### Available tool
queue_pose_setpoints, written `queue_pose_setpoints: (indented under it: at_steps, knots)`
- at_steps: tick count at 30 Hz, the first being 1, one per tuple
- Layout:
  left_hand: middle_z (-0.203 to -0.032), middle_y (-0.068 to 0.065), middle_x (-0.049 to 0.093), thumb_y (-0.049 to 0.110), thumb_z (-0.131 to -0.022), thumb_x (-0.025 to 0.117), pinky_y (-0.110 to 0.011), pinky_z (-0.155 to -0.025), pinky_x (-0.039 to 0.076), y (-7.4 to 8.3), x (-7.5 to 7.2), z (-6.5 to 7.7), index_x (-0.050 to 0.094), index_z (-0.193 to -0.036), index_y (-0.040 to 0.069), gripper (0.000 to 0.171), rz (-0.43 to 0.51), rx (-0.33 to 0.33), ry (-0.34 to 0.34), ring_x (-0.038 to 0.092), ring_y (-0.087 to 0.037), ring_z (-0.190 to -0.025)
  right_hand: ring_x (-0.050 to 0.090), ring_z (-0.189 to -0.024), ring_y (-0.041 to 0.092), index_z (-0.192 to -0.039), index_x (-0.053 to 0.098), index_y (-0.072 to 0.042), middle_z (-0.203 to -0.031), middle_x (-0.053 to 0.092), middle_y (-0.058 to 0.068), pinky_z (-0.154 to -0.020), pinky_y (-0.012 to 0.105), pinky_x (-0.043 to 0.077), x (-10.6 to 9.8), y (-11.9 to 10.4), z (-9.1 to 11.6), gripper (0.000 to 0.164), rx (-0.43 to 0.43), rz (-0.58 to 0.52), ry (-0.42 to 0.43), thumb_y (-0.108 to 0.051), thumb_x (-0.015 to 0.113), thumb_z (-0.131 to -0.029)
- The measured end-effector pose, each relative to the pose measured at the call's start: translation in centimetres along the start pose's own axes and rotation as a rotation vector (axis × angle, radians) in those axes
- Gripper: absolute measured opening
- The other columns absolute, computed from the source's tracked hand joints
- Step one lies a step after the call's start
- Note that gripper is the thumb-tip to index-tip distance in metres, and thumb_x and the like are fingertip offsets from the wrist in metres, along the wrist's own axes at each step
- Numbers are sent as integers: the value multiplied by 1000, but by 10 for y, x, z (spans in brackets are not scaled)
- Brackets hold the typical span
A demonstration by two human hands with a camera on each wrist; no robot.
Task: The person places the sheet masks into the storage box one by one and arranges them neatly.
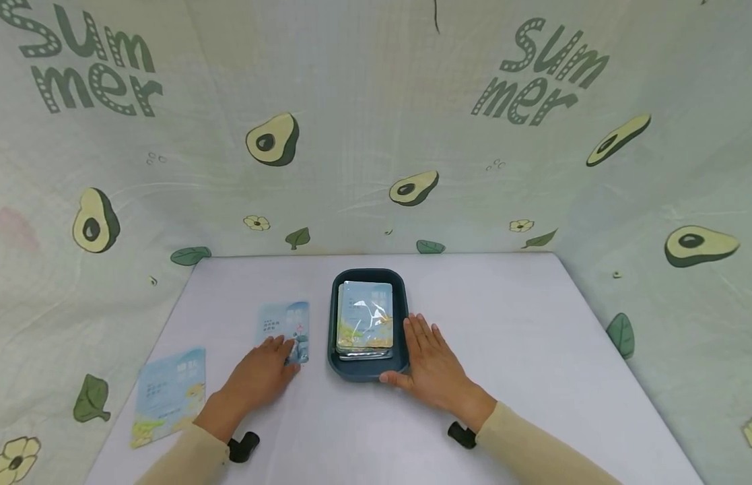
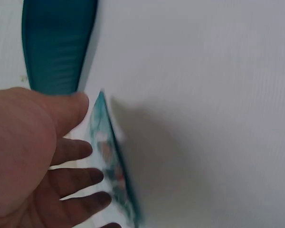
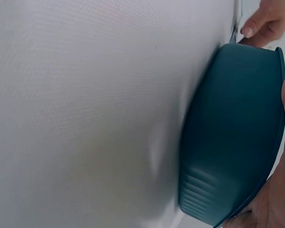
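A dark teal tray (image 1: 366, 370) stands at mid-table with a stack of light blue and yellow flat sachets (image 1: 366, 313) in it. Left of it lies a blue printed sachet (image 1: 268, 320). My left hand (image 1: 263, 370) reaches over this sachet, fingertips on its printed face and thumb near its lower right corner. In the left wrist view that sachet (image 2: 109, 156) appears nearly edge-on beside the fingertips. My right hand (image 1: 433, 367) rests against the tray's right side with fingers extended, its thumb at the near right corner. The right wrist view shows the tray's outer wall (image 3: 232, 118) close to this hand.
Another light blue and yellow sachet (image 1: 169, 397) lies near the table's left edge, beside my left forearm. The white table (image 1: 503, 303) meets a hanging cloth (image 1: 351, 81) with avocado prints at the back and both sides. Black straps (image 1: 462, 435) sit at both wrists.
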State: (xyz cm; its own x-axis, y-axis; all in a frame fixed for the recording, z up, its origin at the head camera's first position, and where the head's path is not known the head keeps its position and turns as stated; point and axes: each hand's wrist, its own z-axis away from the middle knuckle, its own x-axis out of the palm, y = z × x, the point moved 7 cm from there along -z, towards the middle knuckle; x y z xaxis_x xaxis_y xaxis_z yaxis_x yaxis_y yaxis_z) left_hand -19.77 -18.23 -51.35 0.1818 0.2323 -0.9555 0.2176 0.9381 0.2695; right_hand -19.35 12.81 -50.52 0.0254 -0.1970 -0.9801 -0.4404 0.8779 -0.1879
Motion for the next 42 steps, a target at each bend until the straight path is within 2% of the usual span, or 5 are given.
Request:
queue_pose_setpoints:
  at_steps: [8,15,23,32,42]
  knots:
    - [-126,-23,66,34,-89,86,-62,-97,53,-40,-43,-29,63,-141,-1,67,-149,36,114,58,-45,-119,20,-162,41,-164,23,8,-172,23,28,-129,60,23,-2,0,0,117,3,-17,-7,-82,51,-94]
    - [-119,-25,58,71,-69,88,-61,-89,49,-64,-35,-63,51,-153,-1,116,-258,94,21,50,-42,-108,20,-162,40,-164,24,7,-171,24,27,-129,60,23,1,-2,-1,117,17,-25,-14,-81,53,-93]
    - [-118,-27,54,77,-64,87,-67,-95,44,-67,-26,-72,56,-145,-4,119,-235,63,-15,48,-45,-109,18,-163,39,-165,22,6,-172,22,26,-129,60,22,3,-4,-1,119,20,-19,-35,-84,50,-93]
    - [-137,-36,45,68,-63,94,-74,-106,34,-60,-37,-72,51,-135,-10,115,-186,41,117,38,-56,-127,20,-162,39,-165,23,6,-172,23,26,-129,61,22,0,-2,0,119,21,-11,-24,-85,49,-93]
    - [-129,-30,45,36,-72,100,-63,-103,42,-32,-64,-63,44,-123,-5,86,-275,141,464,41,-49,-123,20,-162,39,-165,24,6,-172,23,26,-129,61,21,-2,-3,1,118,28,-5,-25,-84,48,-93]
